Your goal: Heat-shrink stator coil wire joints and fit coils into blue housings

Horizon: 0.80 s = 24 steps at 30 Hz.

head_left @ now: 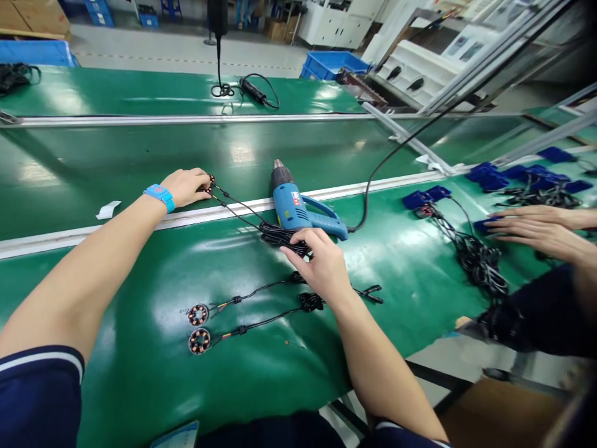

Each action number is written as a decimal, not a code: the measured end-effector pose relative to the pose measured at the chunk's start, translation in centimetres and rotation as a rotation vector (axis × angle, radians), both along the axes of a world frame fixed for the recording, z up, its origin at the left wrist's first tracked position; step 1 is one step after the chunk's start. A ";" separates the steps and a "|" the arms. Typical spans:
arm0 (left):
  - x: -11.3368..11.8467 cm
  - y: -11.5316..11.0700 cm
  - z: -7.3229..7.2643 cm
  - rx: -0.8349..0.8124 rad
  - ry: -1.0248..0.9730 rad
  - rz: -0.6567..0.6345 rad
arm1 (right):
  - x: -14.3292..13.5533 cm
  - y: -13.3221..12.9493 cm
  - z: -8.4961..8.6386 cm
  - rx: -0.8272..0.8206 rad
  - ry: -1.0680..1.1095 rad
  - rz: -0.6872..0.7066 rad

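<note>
My left hand (184, 186), with a blue wristband, reaches over the white rail and pinches small copper-wound motor stators (211, 180), partly hidden by the fingers. Thin black leads run from them to a coiled black cable bundle (275, 235), which my right hand (321, 258) grips between thumb and fingers. Just beyond that bundle lies a blue heat gun (290, 202), its nozzle pointing away. Nearer me, two more ring-shaped stators, an upper one (198, 315) and a lower one (199, 341), rest on the green mat with their cables stretching right, partly beneath my right forearm.
A co-worker's hands (536, 227) are at the right, beside dark blue parts (536, 177) and tangled black cables (482, 264). The heat gun's cord (373, 180) rises to the upper right. A white rail (116, 230) crosses the bench. A black tool (253, 91) lies at the back.
</note>
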<state>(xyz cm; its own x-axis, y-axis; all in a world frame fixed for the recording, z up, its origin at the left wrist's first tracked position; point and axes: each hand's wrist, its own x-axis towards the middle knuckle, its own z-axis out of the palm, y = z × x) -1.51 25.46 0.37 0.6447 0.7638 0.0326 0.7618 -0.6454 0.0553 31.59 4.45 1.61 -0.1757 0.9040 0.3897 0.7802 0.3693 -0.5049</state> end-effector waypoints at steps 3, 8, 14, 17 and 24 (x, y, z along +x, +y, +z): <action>0.7 0.8 0.2 0.001 0.040 -0.061 | 0.9 -0.2 0.4 -0.001 0.037 0.025; 2.5 1.7 0.7 0.005 0.121 -0.148 | 2.3 -0.3 0.8 -0.008 0.065 0.107; 1.6 -2.5 2.4 0.014 0.095 -0.133 | 5.4 -0.8 1.7 -0.133 0.046 0.118; 0.6 -8.7 2.0 0.047 0.021 -0.135 | 7.8 -0.9 1.8 -0.253 0.005 0.079; 0.0 -21.1 -0.5 0.081 -0.080 -0.011 | 9.7 -0.4 0.3 -0.324 -0.189 0.124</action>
